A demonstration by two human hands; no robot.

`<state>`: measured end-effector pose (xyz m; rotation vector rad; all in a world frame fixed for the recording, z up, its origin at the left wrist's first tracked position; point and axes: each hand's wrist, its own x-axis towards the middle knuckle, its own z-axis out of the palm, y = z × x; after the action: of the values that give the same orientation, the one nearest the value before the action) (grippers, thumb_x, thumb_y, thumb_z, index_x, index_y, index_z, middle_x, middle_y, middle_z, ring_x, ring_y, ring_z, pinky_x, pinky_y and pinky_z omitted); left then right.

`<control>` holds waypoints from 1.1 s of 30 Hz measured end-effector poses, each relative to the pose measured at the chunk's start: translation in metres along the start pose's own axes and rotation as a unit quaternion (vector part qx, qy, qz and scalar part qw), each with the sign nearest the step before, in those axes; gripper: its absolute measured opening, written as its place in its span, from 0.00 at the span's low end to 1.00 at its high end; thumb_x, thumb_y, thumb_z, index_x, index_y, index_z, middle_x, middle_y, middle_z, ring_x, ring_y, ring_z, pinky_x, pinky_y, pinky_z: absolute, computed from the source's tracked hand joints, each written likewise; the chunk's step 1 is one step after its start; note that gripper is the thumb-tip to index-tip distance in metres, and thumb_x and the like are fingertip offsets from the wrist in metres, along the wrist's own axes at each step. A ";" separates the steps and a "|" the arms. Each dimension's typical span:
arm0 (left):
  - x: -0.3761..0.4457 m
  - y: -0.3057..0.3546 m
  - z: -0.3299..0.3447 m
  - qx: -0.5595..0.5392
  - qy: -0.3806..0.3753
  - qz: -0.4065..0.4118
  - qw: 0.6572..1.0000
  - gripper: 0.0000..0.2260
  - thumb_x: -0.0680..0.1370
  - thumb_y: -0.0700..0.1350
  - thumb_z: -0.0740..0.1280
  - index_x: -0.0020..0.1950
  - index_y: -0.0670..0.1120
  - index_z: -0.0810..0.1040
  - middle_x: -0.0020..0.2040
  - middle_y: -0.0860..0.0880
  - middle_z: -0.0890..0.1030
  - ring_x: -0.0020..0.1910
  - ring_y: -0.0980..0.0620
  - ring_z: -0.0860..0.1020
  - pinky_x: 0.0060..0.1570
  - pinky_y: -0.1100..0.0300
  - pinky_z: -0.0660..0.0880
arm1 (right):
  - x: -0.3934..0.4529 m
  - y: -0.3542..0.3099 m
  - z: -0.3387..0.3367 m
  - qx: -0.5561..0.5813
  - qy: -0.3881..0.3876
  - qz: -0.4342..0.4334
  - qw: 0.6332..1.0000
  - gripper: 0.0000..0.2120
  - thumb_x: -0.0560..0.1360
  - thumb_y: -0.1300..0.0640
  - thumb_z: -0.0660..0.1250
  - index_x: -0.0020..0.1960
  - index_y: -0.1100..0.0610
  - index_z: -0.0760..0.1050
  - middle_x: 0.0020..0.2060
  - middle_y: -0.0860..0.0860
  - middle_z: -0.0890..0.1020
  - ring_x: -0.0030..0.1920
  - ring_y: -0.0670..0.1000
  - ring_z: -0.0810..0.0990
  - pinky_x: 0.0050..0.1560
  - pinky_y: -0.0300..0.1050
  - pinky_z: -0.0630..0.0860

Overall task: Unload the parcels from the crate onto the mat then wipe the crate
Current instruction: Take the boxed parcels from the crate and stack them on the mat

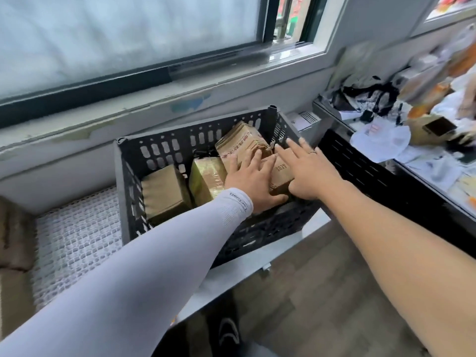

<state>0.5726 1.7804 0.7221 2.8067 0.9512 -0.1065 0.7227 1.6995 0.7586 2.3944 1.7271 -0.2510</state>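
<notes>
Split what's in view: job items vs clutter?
Job: black crate; brown parcels inside it; white mesh mat; left hand and right hand on a parcel.
Clutter: papers and bags on the right counter; window.

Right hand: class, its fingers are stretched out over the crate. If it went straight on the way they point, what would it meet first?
Probably the crate's far right wall. The right hand points up and away over the brown parcels, towards that perforated wall near the corner post. Depth is unclear, so it might pass just above the rim.
</notes>
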 end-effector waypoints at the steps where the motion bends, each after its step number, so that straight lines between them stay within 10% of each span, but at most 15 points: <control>1: 0.004 0.005 0.002 0.003 -0.002 -0.005 1.000 0.48 0.74 0.76 0.59 0.85 0.56 0.42 0.85 0.46 0.45 0.84 0.42 0.43 0.79 0.35 0.38 | -0.002 0.003 0.005 -0.010 -0.009 -0.001 1.000 0.46 0.75 0.55 0.64 0.84 0.45 0.39 0.84 0.51 0.42 0.83 0.56 0.40 0.82 0.62 0.46; 11: 0.012 0.010 0.017 0.071 0.025 -0.012 0.997 0.43 0.80 0.66 0.61 0.85 0.50 0.42 0.83 0.38 0.52 0.79 0.33 0.57 0.77 0.33 0.40 | 0.014 0.005 0.022 0.023 -0.057 0.010 0.998 0.51 0.74 0.59 0.64 0.82 0.45 0.30 0.83 0.52 0.36 0.82 0.58 0.35 0.81 0.62 0.42; 33: -0.060 -0.085 -0.036 0.142 0.103 0.088 0.981 0.39 0.82 0.69 0.48 0.84 0.50 0.38 0.85 0.40 0.46 0.83 0.37 0.50 0.79 0.35 0.43 | -0.005 -0.068 -0.029 -0.050 0.075 -0.072 0.993 0.53 0.76 0.47 0.72 0.83 0.49 0.34 0.81 0.55 0.46 0.83 0.58 0.44 0.81 0.59 0.52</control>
<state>0.4736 1.8176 0.7532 3.2039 0.7743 0.0788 0.6572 1.7231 0.7852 2.2734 1.9311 -0.0035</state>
